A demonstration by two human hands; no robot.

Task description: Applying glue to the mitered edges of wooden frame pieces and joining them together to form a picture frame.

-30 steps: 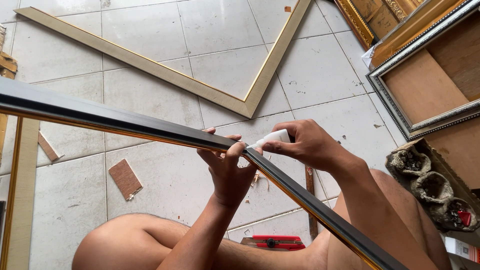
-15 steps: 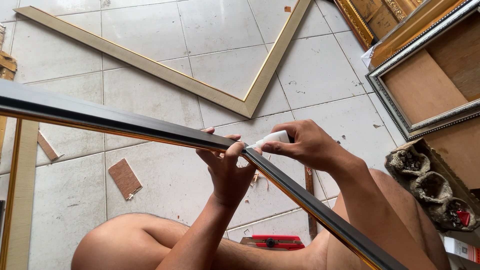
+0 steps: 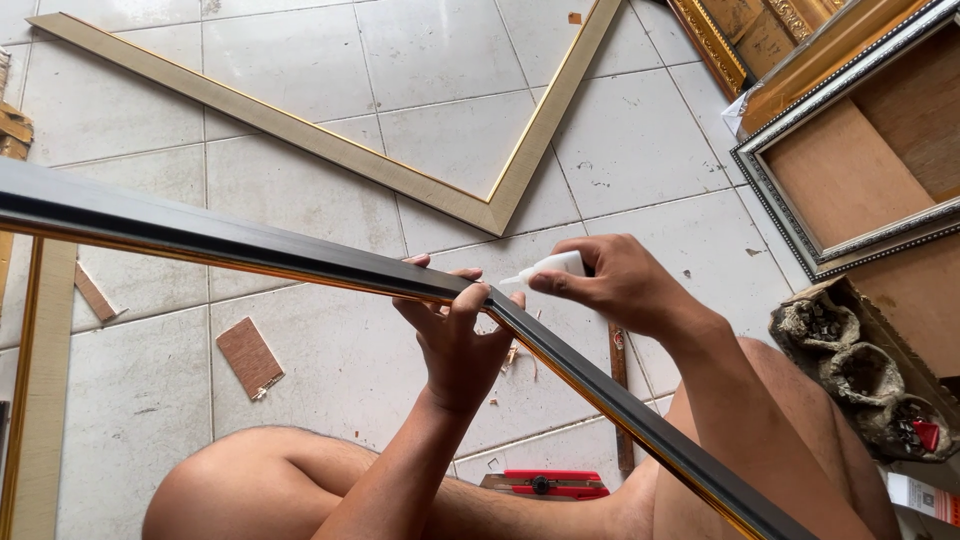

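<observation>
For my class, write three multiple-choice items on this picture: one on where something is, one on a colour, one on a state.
1. Where does the red tool lie?
A. On the floor by the person's legs
B. On top of the pale frame corner
C. Inside the wooden-backed frame at right

2. What colour is the small bottle in the right hand?
A. Blue
B. White
C. Black

3. How does the left hand stand to the dark frame?
A. Flat on the floor, away from it
B. Closed on it at the corner joint
C. Hovering well above it

Answers:
1 A, it lies on the tiles beside the legs.
2 B, the bottle shows white against the hand.
3 B, the fingers wrap the dark moulding where the two lengths meet.
</observation>
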